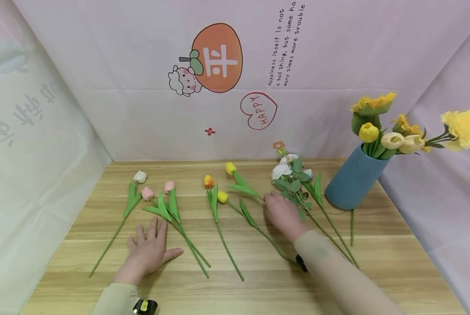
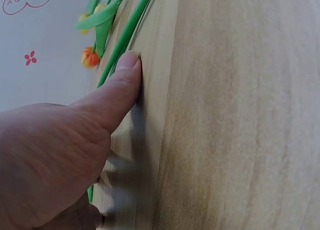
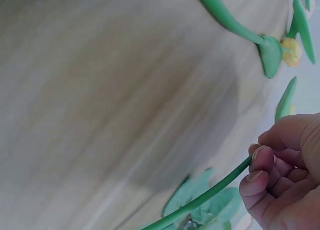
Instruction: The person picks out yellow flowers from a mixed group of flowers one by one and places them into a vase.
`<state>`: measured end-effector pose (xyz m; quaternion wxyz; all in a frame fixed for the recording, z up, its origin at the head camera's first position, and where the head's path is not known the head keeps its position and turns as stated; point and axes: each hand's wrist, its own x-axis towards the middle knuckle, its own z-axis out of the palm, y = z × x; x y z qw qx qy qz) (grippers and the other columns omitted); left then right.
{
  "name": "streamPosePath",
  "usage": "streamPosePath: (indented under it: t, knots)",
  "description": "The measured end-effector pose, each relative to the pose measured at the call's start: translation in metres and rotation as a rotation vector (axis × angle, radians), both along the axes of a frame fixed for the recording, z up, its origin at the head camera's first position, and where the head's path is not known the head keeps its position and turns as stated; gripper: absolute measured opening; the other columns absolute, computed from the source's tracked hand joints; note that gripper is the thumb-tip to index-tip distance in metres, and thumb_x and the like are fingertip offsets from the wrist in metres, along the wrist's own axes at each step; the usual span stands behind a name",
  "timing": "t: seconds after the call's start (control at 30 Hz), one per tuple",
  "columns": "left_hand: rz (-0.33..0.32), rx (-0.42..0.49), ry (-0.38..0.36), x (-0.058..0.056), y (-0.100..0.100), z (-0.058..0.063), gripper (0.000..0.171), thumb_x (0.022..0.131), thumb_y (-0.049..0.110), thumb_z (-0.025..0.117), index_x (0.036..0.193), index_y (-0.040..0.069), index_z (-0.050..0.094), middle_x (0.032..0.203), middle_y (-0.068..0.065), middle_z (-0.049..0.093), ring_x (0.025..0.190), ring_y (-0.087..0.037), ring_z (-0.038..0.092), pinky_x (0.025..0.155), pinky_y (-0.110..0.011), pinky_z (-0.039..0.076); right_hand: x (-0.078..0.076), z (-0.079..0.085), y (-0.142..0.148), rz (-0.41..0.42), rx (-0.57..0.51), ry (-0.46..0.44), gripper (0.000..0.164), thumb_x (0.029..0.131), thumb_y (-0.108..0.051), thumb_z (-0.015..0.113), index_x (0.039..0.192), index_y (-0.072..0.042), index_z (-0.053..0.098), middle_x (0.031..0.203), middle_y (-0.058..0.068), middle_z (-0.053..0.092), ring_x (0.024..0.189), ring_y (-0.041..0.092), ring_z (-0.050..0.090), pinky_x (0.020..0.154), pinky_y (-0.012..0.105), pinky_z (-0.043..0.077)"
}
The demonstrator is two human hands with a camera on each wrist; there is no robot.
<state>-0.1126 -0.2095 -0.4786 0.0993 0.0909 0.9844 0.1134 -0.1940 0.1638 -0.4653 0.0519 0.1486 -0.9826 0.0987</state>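
My right hand (image 1: 283, 213) pinches the green stem of a yellow tulip (image 1: 230, 168), whose bloom points to the back left. In the right wrist view, thumb and fingertips of the right hand (image 3: 282, 175) close on that stem (image 3: 212, 190). My left hand (image 1: 148, 252) lies spread on the wooden table, just in front of two pink tulips (image 1: 147, 193) with crossing stems. In the left wrist view, the thumb of the left hand (image 2: 55, 145) points toward a green stem (image 2: 125, 38); whether they touch I cannot tell.
A blue vase (image 1: 354, 180) of yellow and cream flowers leans at the back right. White roses (image 1: 282, 170) lie beside the right hand. Also on the table (image 1: 266, 288) are a white tulip (image 1: 140, 176), an orange tulip (image 1: 208, 181) and another yellow tulip (image 1: 222, 197).
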Motion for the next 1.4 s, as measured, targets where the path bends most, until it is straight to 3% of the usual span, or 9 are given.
streamPosePath:
  t: [0.3,0.63,0.97,1.4]
  knots:
    - [-0.003,0.007,0.005,0.001,0.0,0.002,0.097,0.088,0.066,0.053,0.149,-0.003,0.022,0.152,-0.037,0.01,0.124,-0.071,0.004,0.089,-0.086,0.01,0.004,0.019,0.008,0.09,0.013,0.244,0.013,0.083,0.009,0.065,0.094,0.001,0.063,0.088,0.011,0.058,0.055,0.017,0.055,0.04,0.029,0.048]
    - [-0.006,0.002,0.004,0.001,0.001,0.002,0.096,0.088,0.065,0.053,0.149,-0.003,0.023,0.151,-0.037,0.011,0.124,-0.071,0.005,0.089,-0.086,0.011,0.008,0.044,0.021,0.166,0.084,0.39,0.022,0.082,0.014,0.066,0.099,0.001,0.059,0.087,0.011,0.053,0.057,0.019,0.047,0.041,0.032,0.043]
    - [-0.007,0.001,0.006,0.001,0.0,0.001,0.097,0.088,0.066,0.052,0.149,-0.003,0.022,0.152,-0.037,0.011,0.124,-0.071,0.004,0.089,-0.086,0.01,0.007,0.065,0.041,0.209,0.03,0.565,0.019,0.088,0.017,0.056,0.101,0.003,0.057,0.083,0.012,0.048,0.057,0.02,0.034,0.042,0.031,0.032]
    - [-0.009,0.001,0.004,0.0,0.0,0.001,0.096,0.089,0.065,0.053,0.149,-0.004,0.023,0.151,-0.037,0.011,0.124,-0.071,0.004,0.089,-0.086,0.01,0.009,0.096,0.072,0.159,-0.037,0.75,0.025,0.085,0.019,0.057,0.104,0.005,0.062,0.095,0.02,0.056,0.075,0.034,0.055,0.061,0.046,0.052]
